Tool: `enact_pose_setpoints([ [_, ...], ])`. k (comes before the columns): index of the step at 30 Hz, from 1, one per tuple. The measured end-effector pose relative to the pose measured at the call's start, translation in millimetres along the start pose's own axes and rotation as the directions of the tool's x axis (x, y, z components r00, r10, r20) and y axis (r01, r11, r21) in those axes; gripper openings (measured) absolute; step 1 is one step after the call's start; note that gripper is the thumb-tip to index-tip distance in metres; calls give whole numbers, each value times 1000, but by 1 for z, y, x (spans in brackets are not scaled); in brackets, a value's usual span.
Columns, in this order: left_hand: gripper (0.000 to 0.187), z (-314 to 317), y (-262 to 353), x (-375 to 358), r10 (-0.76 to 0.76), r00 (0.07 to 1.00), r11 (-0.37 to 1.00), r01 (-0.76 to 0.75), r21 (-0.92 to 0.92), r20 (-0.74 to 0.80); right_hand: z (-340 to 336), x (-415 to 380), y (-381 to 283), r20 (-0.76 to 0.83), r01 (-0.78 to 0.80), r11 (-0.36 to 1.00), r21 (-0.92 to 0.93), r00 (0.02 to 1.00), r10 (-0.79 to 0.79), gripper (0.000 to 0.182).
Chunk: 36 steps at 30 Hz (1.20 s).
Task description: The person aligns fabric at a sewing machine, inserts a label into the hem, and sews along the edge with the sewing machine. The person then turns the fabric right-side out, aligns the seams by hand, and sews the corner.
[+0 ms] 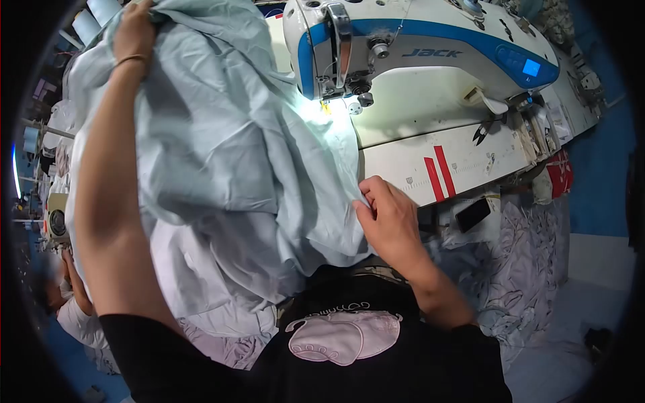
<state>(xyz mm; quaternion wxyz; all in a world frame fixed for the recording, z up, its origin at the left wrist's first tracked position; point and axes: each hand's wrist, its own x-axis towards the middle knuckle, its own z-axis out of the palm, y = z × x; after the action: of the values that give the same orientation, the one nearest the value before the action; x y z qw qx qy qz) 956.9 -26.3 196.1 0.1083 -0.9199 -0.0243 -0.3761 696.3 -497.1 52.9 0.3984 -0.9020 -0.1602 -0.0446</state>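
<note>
A large pale blue cloth [215,141] lies in loose folds over the left of the sewing table and hangs toward my lap. Its right edge runs up under the lit needle area of a white and blue sewing machine [430,40]. At the far upper left, my left hand [134,33] grips the cloth with the arm stretched out; its fingertips are partly out of frame. Close to the table's front edge, my right hand [393,221] pinches the cloth's edge between thumb and fingers. The presser foot [326,107] is partly lost in glare.
Small black thread snips [485,127] lie on the machine bed, right of two red strips [437,173]. Below the table edge are a dark phone [473,215] and heaped grey cloth [527,262]. Thread cones [87,27] stand upper left. Another person [74,309] sits at the left.
</note>
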Motion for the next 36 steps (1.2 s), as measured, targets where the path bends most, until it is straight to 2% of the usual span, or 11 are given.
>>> enact_pose_setpoints([
  [3, 60, 60, 31, -41, -121, 993, 991, 120, -58, -16, 8, -4, -2, 6, -93, 993, 76, 996, 93, 23],
  [8, 58, -25, 132, -138, 183, 967, 710, -6, -704, 176, -6, -5, -11, 425, -596, 567, 568, 803, 418, 37],
  [10, 73, -107, 172, -200, 291, 859, 778, 44, -626, 422, -12, -8, -11, 588, -698, 324, 638, 714, 381, 34],
  [13, 72, -68, 104, -272, 129, 837, 988, -61, -144, 532, -9, -23, -1, 714, -758, 231, 611, 653, 254, 30],
  [14, 70, -50, 68, -282, 131, 856, 962, 13, -272, 501, -3, -30, 2, 732, -767, 197, 611, 642, 227, 28],
  [21, 55, 0, -27, -252, 76, 736, 976, 82, -200, 672, 19, -57, 6, 666, -699, 179, 693, 715, 212, 28],
  [23, 42, -18, -25, -225, 173, 873, 975, -85, -207, 455, 19, -68, 11, 673, -699, 135, 703, 714, 193, 29],
  [26, 36, -133, 108, -222, 26, 906, 754, 259, -603, 422, 20, -81, 22, 714, -736, 50, 675, 669, 208, 30],
  [29, 47, -193, 184, -248, 362, 790, 704, 116, -701, 494, 22, -90, 32, 731, -747, -16, 665, 646, 221, 27],
  [32, 33, -137, 200, -222, 281, 891, 688, 72, -722, 356, 27, -96, 43, 751, -766, 22, 643, 636, 177, 23],
  [36, 39, -34, 223, -177, 284, 631, 842, 196, -503, 722, 38, -103, 39, 719, -739, 70, 671, 670, 185, 17],
])
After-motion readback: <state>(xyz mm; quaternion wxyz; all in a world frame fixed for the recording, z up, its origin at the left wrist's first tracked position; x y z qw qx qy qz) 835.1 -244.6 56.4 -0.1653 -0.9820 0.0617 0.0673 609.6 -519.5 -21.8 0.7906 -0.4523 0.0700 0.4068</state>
